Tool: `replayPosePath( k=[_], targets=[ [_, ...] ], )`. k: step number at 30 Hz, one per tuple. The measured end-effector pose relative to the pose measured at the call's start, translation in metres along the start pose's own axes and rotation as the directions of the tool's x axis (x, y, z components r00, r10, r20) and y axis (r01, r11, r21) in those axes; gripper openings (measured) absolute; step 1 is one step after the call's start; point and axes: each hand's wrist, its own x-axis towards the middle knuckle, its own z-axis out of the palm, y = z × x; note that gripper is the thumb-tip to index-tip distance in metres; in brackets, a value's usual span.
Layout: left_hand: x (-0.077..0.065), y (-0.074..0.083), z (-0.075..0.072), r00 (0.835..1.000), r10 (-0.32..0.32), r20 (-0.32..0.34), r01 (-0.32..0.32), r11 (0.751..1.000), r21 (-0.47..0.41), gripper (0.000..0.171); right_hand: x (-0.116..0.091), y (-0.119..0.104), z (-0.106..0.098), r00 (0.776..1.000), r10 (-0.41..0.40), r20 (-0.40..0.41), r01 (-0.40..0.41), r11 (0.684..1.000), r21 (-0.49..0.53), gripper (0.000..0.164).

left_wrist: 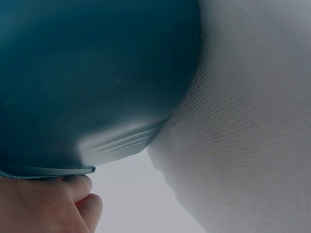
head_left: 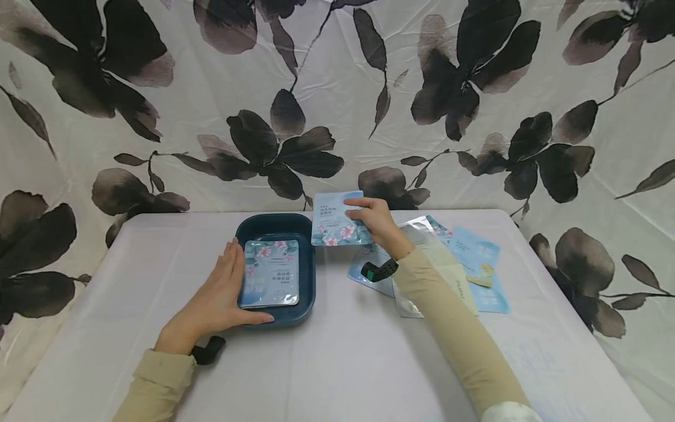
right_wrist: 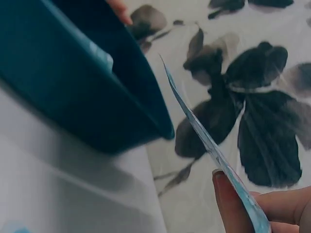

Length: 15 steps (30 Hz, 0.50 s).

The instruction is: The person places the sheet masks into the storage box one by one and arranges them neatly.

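A dark teal plastic bin (head_left: pixel 307 281) stands on the table, with flat blue packets (head_left: pixel 274 275) printed with pink flowers lying inside. My left hand (head_left: pixel 216 293) rests along its left side, fingers straight, thumb over the front rim. In the left wrist view, the fingers (left_wrist: pixel 43 206) touch the edge of the bin (left_wrist: pixel 97 87). Right of the bin, my right hand (head_left: pixel 374 220) pinches a similar floral packet (head_left: pixel 334 220) by its right side, raised off the table. The right wrist view shows this packet (right_wrist: pixel 209 145) edge-on between thumb and fingers, apart from the bin (right_wrist: pixel 97 107).
Several more packets lie spread at the right: a blue one (head_left: pixel 477 249), a whitish one (head_left: pixel 448 264) and another blue one (head_left: pixel 364 272) partly under the right wrist. A small yellow piece (head_left: pixel 482 275) lies on them. Floral cloth (head_left: pixel 337 88) hangs behind the white table (head_left: pixel 327 375).
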Motion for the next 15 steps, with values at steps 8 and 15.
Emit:
replayPosePath(
  k=[8,15],
  targets=[
    [-0.001,-0.002,0.001,1.0,0.003,-0.005,-0.003,1.0,-0.001,0.152,-0.006,-0.008,0.029,0.998,-0.017,0.062,0.016,1.0,0.021,0.035],
    [0.0,-0.003,0.001,1.0,0.001,-0.004,-0.001,1.0,-0.001,0.152,-0.013,-0.013,0.052,0.993,-0.032,0.112,0.032,0.999,0.003,0.035]
  ],
)
